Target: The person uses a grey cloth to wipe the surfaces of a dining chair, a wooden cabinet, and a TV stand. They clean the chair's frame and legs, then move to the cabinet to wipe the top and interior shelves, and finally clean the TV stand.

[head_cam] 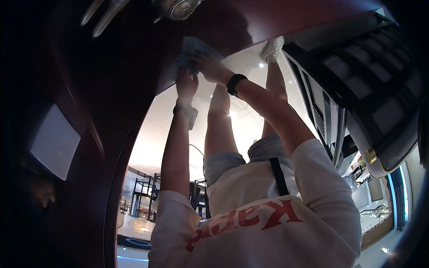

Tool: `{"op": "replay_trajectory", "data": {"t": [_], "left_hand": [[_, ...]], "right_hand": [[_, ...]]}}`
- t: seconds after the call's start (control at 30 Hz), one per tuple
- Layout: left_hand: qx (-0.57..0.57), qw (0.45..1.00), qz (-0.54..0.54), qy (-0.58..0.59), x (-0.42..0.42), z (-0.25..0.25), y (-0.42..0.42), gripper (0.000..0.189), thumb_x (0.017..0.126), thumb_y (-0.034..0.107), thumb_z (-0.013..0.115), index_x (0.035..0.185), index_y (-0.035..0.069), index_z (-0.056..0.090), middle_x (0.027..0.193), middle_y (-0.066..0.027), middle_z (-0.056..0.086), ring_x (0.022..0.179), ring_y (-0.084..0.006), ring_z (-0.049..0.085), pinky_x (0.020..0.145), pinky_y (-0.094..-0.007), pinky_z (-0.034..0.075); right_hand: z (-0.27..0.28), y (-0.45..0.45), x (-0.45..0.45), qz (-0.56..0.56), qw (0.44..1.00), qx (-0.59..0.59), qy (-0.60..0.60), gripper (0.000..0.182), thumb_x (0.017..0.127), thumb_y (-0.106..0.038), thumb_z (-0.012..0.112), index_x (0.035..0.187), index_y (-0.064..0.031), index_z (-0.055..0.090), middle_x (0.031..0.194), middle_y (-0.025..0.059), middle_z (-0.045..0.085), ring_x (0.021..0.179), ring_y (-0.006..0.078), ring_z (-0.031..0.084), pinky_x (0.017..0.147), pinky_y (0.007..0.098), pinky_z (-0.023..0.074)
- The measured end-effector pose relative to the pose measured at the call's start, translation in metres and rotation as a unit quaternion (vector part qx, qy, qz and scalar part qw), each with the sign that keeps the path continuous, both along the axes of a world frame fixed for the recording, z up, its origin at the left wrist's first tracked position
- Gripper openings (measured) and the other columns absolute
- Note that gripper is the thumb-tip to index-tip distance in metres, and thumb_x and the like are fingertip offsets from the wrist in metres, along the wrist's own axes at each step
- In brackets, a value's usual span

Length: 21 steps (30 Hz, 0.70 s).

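A grey-blue cloth (197, 48) lies bunched at the near edge of a dark reddish table (140, 60). My left hand (187, 80) holds the cloth's near left part, with its fingertips partly hidden in dark shadow. On the right side of the cloth, my right hand (211, 68) grips it with bent fingers. The two hands are close together, and both wrists bear dark bands.
A white, four-sided flat object (55, 142) lies on the left. Long shiny utensils (107, 16) and a blurred, glass-like round object (181, 8) are at the top. A dark-framed chair (372, 73) stands right; more dark furniture (144, 191) is behind.
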<state>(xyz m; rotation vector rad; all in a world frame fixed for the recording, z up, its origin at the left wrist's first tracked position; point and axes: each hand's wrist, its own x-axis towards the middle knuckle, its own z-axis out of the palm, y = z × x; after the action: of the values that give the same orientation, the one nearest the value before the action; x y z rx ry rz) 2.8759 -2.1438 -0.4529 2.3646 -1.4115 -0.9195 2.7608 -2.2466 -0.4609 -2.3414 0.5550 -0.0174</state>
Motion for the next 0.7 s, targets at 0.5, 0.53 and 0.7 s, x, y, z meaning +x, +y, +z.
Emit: {"op": "replay_trajectory", "data": {"t": [0.5,0.53,0.7], "left_hand": [[0.087,0.982,-0.166,0.022,-0.127,0.006,-0.187,0.044,0.075,0.012,0.059,0.112,-0.004,0.04,0.114,-0.0261,0.044,0.112,-0.0421,0.038,0.095,-0.0468,0.032],[0.076,0.982,-0.174,-0.003,-0.142,0.006,-0.211,0.046,0.075,0.012,0.059,0.113,-0.004,0.039,0.116,-0.026,0.043,0.114,-0.0426,0.035,0.096,-0.0475,0.03],[-0.009,0.976,-0.219,-0.004,-0.222,-0.005,-0.345,0.054,0.074,0.013,0.059,0.12,-0.002,0.035,0.128,-0.024,0.035,0.124,-0.044,0.023,0.103,-0.0507,0.021]], "right_hand": [[-0.005,-0.153,-0.154,-0.078,0.991,0.017,0.104,0.041,0.076,-0.01,0.052,0.116,-0.0162,0.053,0.136,-0.0024,0.036,0.124,0.0124,0.034,0.109,0.0427,0.0129],[-0.008,-0.171,-0.17,-0.103,0.99,0.004,0.096,0.043,0.076,-0.01,0.053,0.119,-0.0167,0.051,0.137,-0.0026,0.035,0.125,0.0122,0.034,0.109,0.0426,0.0122],[-0.014,-0.275,-0.252,-0.266,0.959,-0.029,0.092,0.045,0.077,-0.013,0.053,0.121,-0.0127,0.048,0.137,0.0016,0.034,0.125,0.0159,0.033,0.107,0.0459,0.0143]]}}
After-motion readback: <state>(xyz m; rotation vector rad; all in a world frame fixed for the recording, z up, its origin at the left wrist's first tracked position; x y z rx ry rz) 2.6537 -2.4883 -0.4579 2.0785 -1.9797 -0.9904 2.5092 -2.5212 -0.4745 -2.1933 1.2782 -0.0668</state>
